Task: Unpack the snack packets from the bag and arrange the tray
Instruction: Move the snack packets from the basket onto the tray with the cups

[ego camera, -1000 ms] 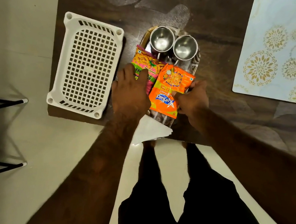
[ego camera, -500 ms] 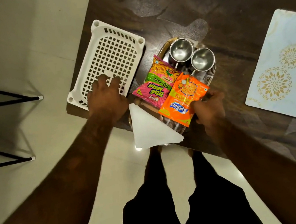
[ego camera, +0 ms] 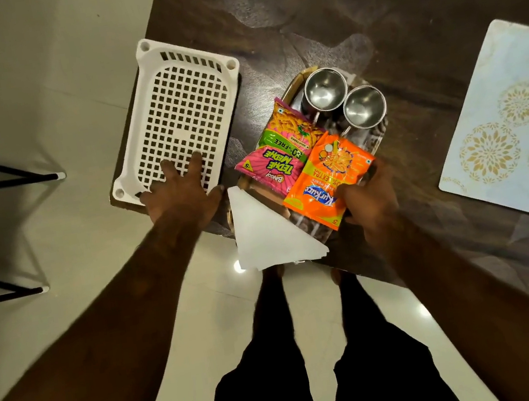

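A pink and green snack packet (ego camera: 278, 151) and an orange snack packet (ego camera: 329, 178) lie side by side on a patterned serving tray (ego camera: 295, 86) near the dark table's front edge. Two steel cups (ego camera: 325, 88) (ego camera: 364, 106) stand at the tray's far end. A folded white paper napkin (ego camera: 266, 234) overhangs the tray's near corner. My right hand (ego camera: 368, 196) grips the near right edge of the orange packet. My left hand (ego camera: 180, 192) rests spread on the near end of a white perforated plastic basket (ego camera: 179, 109). No bag is visible.
A pale placemat (ego camera: 514, 126) with gold floral prints lies at the right. The basket overhangs the table's left corner above pale floor tiles. Black metal legs (ego camera: 3, 179) stand on the floor at left. My legs are below the table edge.
My left hand left the pink packet and moved left onto the white basket. My right hand stays at the orange packet's near right edge. The napkin is now uncovered.
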`<state>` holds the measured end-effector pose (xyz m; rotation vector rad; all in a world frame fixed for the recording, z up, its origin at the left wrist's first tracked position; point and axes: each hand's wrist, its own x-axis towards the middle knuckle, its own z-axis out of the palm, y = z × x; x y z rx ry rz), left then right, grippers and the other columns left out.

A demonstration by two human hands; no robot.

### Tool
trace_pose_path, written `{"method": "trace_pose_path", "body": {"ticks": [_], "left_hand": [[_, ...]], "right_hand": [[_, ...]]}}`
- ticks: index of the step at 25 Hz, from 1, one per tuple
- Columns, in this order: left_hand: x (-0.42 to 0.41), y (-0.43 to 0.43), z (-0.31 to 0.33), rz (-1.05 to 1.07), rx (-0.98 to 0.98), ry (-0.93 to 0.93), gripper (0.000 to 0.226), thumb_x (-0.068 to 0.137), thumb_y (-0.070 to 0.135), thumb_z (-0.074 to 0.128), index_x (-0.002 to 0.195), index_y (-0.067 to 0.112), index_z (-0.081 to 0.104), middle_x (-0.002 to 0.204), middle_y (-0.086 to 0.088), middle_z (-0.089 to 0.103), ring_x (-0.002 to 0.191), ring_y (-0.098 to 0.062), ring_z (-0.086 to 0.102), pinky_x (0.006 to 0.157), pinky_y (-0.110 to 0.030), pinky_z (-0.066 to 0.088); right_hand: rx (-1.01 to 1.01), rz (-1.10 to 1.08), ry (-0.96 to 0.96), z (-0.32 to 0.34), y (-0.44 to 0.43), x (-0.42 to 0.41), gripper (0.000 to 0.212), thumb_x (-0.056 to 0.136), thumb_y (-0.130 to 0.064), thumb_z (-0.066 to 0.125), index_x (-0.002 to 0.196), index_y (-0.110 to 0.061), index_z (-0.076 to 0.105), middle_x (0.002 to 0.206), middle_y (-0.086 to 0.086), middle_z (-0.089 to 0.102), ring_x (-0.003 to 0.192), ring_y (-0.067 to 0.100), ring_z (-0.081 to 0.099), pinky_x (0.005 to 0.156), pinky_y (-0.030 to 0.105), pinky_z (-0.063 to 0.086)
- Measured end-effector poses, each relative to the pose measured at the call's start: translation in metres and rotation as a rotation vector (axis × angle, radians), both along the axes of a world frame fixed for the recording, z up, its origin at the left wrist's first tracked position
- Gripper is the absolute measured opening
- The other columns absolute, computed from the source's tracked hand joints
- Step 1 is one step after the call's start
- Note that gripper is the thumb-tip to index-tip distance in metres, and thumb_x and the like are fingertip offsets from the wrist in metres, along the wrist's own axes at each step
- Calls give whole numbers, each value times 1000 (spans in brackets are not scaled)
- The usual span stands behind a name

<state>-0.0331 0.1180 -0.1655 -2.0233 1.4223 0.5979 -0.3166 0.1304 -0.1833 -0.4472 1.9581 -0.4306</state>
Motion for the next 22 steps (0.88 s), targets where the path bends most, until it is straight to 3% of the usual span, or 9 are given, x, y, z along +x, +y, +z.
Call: {"method": "trace_pose_path", "body": {"ticks": [2,4,6,8,10,14,20,22], "left_hand": [[-4,-3,7,8,-19,4,86,85,72,46,155,36,11,159,-20,23,136,-49,41,108,-62,34],[-16,-7,17,-26,-214,78,78,87,60,53,150,22,27,149,-23,37,131,-45,44,105,-56,40],[-38,-15,24,-111,-442,291,62,88,42,57,140,10,43,130,-23,50,117,-42,52,93,-49,49],[-62,-27,28,-137,-520,477,58,89,36,56,139,9,45,122,-22,53,110,-40,55,85,-45,48],[-81,-40,27,-80,-468,567,67,90,41,56,149,17,36,128,-21,53,113,-38,56,89,-47,48],[-88,-39,15,-155,-274,541,74,90,41,58,155,35,24,138,-15,46,119,-38,56,90,-49,52],[-86,-32,18,-119,-260,598,78,91,37,59,157,33,20,142,-13,45,119,-35,56,90,-50,53],[-82,-30,30,-83,-376,560,74,89,35,58,155,26,26,137,-15,49,115,-35,56,87,-49,53]], "right_hand": [[-2,0,-6,1,0,0,68,75,-10,74,135,-29,49,123,0,71,106,30,76,88,58,63],[-6,-3,-12,1,1,0,69,76,-9,74,136,-30,48,123,0,71,107,31,75,88,58,63],[-10,-2,-18,2,1,0,69,78,-7,74,137,-30,48,124,0,70,107,31,75,89,58,63],[-17,-2,-31,2,2,0,68,79,-6,73,138,-30,47,123,0,70,107,30,75,88,58,63],[-30,7,-30,3,3,-1,68,80,-5,72,138,-30,47,123,-1,70,108,30,75,89,58,63],[-56,44,-26,2,3,-4,67,81,-5,73,137,-33,48,122,-2,72,106,29,76,86,58,64],[-38,47,-32,3,4,-4,71,77,-13,76,137,-37,47,130,3,68,114,32,72,91,57,62],[-34,47,-14,7,3,-8,69,72,-19,73,134,-35,47,131,7,67,118,35,70,95,60,60]]}}
